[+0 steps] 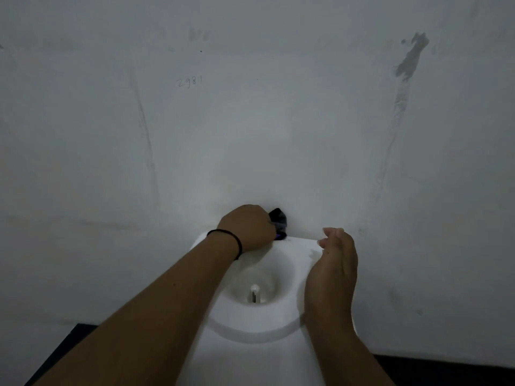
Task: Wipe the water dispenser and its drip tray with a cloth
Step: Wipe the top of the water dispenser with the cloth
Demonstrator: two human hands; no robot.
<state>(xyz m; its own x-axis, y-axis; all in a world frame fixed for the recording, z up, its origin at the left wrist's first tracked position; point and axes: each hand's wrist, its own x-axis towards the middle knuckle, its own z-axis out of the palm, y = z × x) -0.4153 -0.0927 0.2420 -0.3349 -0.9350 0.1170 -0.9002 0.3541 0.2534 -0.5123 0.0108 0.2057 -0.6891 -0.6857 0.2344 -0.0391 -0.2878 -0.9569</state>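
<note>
Left hand (248,227) grips cloth (279,222) at back edge of dispenser (250,355), mid frame; right hand (333,274) loose, holds nothing, just beside.

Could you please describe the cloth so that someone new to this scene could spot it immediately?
Find the white water dispenser against the wall. At its back top edge, the left hand grips the cloth: a dark bunched rag, the only black thing up there.

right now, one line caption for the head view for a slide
Left hand wipes the dispenser top's back edge with a dark cloth; right hand steadies its side.
</note>
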